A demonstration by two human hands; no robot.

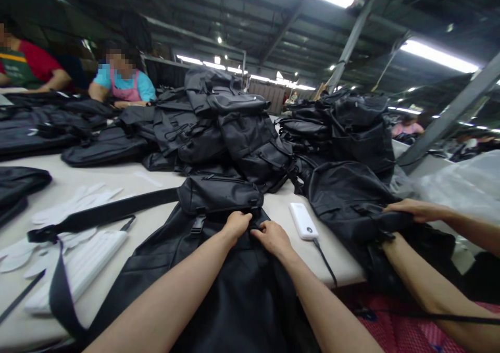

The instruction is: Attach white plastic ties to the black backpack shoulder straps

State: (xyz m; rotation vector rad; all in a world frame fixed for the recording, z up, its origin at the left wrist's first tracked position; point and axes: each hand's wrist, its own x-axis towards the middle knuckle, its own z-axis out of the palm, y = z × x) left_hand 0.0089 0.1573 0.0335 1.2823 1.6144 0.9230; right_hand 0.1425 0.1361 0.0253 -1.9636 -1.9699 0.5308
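Note:
A black backpack lies across the table in front of me, its flap with a zipper turned away from me. On the left of the flap a side-release buckle hangs on its strap. My left hand is closed in a pinch at the flap's right strap. Close beside it, my right hand pinches the same dark strap from the right. The fingers partly cover this spot, so any buckle there is hard to make out. A wide black shoulder strap stretches left from the bag.
Piles of black bags stand behind. A white power bank with a cable lies right. White cut pieces and a white power strip lie left. At right, a co-worker's hands handle another black bag. Other people sit behind.

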